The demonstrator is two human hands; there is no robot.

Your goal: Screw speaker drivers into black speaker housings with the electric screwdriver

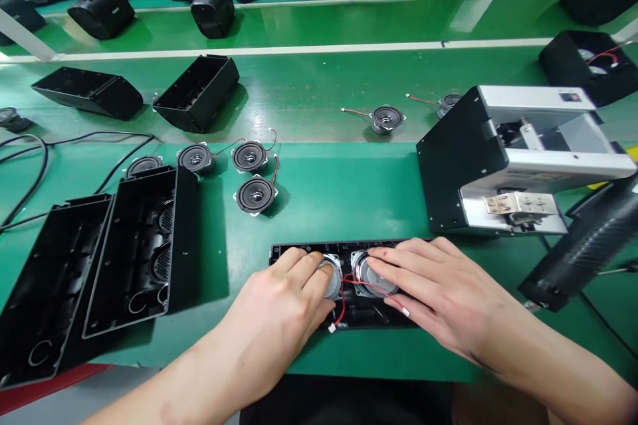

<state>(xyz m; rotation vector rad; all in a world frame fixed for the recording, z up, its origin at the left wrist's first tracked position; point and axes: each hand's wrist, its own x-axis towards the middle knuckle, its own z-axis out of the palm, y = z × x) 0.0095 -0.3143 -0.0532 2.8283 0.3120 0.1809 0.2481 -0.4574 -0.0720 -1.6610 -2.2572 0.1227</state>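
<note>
- Left hand (pixel 289 302): half open, fingers bent over the left speaker (pixel 333 279), fingertips on its back. Thumb apart from the fingertips, by the speaker's lower side.
- Right hand (pixel 433 282): open, fingers stretched and slightly spread, fingertips on the right speaker (pixel 375 281). Can't tell how hard either hand presses.
- Both speakers: side by side, backs up, in the shallow black panel (pixel 371 317), which lies on the green bench (pixel 323 206) in front of the person.
- Red leads (pixel 342 309): cross between the speakers. One white plug (pixel 332 328) at the panel's near edge, the other (pixel 405 312) just beside the right hand's thumb.
- Left side: two open black housings (pixel 187 239), loose speakers (pixel 256 195) behind and right of them.
- Right side: silver-and-black machine (pixel 463 166), beyond the right hand.
</note>
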